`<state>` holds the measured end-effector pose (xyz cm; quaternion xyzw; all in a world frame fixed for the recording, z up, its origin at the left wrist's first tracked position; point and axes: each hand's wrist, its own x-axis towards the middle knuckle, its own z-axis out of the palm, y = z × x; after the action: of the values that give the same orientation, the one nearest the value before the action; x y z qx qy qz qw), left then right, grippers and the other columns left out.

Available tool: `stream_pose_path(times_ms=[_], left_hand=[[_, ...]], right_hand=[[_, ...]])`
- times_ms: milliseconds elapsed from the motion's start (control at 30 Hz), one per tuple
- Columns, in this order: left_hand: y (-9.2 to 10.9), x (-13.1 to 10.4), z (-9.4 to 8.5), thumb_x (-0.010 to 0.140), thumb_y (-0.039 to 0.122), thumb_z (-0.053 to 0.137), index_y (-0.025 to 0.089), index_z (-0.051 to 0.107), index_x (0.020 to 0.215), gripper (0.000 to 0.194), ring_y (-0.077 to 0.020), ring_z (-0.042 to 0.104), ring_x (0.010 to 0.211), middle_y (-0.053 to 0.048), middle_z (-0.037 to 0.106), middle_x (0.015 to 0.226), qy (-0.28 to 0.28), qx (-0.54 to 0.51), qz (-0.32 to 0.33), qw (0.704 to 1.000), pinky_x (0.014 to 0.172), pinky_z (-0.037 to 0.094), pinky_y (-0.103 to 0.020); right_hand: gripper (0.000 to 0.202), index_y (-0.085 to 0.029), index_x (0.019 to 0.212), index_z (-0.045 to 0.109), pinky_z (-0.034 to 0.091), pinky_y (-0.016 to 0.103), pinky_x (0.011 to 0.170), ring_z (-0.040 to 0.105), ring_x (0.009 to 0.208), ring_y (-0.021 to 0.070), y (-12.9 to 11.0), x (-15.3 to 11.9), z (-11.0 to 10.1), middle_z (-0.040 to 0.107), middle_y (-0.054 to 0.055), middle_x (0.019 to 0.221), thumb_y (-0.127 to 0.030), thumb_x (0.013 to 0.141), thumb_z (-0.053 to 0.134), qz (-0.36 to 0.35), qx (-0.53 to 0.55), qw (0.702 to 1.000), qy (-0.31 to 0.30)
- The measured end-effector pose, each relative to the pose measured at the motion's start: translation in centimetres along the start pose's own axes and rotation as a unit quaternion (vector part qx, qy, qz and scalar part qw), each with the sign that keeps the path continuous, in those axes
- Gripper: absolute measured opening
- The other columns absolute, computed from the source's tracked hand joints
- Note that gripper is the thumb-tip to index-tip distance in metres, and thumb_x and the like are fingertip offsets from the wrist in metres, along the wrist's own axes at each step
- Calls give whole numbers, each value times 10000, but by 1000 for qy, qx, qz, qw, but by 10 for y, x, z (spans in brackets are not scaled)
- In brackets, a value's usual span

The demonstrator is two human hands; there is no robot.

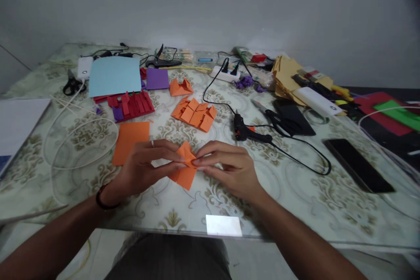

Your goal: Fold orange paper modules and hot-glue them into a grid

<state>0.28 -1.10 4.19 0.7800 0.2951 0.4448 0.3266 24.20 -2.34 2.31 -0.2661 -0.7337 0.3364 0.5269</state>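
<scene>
Between my two hands is a partly folded piece of orange paper (185, 177), held just above the table near its front edge. My left hand (147, 159) pinches its left side between thumb and fingers. On the opposite side my right hand (228, 164) pinches the fold, fingertips close to those of the left. Beneath and beside my left hand lies a flat orange sheet (129, 138). Beyond my hands rest a larger folded orange paper piece (194, 113) and a smaller folded orange one (181, 86).
A black glue gun (249, 130) with its cord lies right of my hands, near black scissors (278, 120) and a phone (357, 164). Behind on the left are red folded strips (134, 104), a light blue sheet (114, 74) and a purple square (157, 78). A white cable (82, 168) loops at left.
</scene>
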Motion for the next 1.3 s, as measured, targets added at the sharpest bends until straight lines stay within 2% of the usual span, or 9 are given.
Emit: stream_pose_path(times_ms=[167,333,433,600,833,1300], left_hand=[[-3,-1,3,894,179,814,263,831,912,87,-178,756,815,-13,819,862,17,-30,-13,999,743,603,-298],[-4,-2,3,915,173,800,258,798,986,111,-172,775,852,-15,833,932,19,-39,23,999,755,615,-287],[-5,-2,3,908,202,808,254,767,956,82,-180,765,829,-15,811,902,23,-20,21,999,735,612,-301],[-8,-3,7,874,176,820,235,741,972,138,-172,738,826,-22,772,908,-2,24,34,999,732,589,-292],[-6,-6,9,897,189,820,236,780,936,73,-168,735,825,-30,777,903,35,-4,45,998,719,586,-287],[0,-6,10,886,234,839,231,780,884,59,-163,718,760,-28,779,852,64,-21,29,997,663,567,-287]], right_hand=[[174,-281,1022,850,621,313,794,768,867,177,0,-2,2,820,45,957,-162,897,824,30,15,999,11],[243,-289,1067,828,607,326,834,773,900,189,4,-6,4,829,35,994,-206,845,882,78,41,995,40],[192,-283,1023,835,599,307,818,771,876,176,4,-5,5,828,27,965,-203,852,875,88,40,994,43],[175,-269,997,840,601,299,788,770,844,168,0,-3,9,826,26,935,-175,852,870,74,37,996,44],[216,-232,1018,843,598,297,778,758,856,169,0,-4,13,809,55,937,-100,847,850,38,28,998,51],[265,-224,1071,843,563,346,756,720,829,184,-5,-6,16,802,64,909,-50,876,802,-27,-7,997,68]])
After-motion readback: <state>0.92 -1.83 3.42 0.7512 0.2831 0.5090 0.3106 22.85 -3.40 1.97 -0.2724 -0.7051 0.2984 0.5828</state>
